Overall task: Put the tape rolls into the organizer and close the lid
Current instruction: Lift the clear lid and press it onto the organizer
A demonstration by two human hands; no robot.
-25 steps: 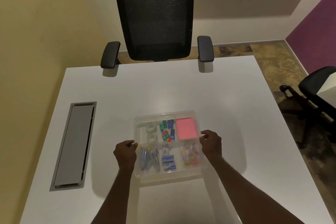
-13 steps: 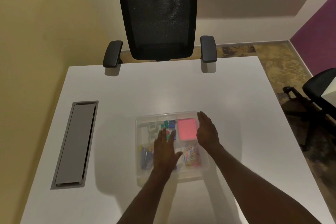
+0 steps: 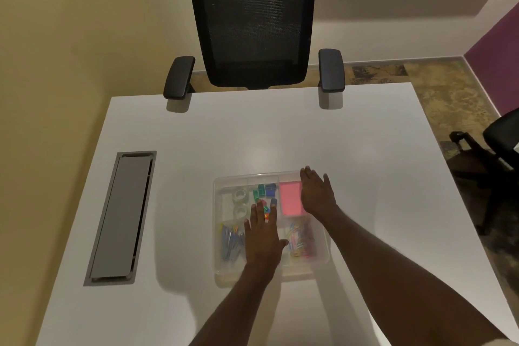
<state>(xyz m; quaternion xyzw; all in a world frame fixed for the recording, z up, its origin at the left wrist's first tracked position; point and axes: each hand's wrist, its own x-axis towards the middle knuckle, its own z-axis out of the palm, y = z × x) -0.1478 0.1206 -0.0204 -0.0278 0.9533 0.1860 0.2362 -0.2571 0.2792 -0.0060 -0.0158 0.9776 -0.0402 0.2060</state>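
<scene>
Clear plastic organizer (image 3: 222, 275), no legible writing, under flat, spread-fingered left hand (image 3: 262, 239) and right hand (image 3: 317, 196).

Office: mesh desk chair (image 3: 252, 19), white desk (image 3: 280, 137)

We see the organizer (image 3: 224, 275) on the table (image 3: 280, 135), near its front edge. Two tape rolls (image 3: 241, 196) sit in its rear left compartment. Our left hand (image 3: 262, 239) lies flat on its middle, our right hand (image 3: 316, 196) on its rear right. A chair (image 3: 252, 22) stands behind the table.
</scene>
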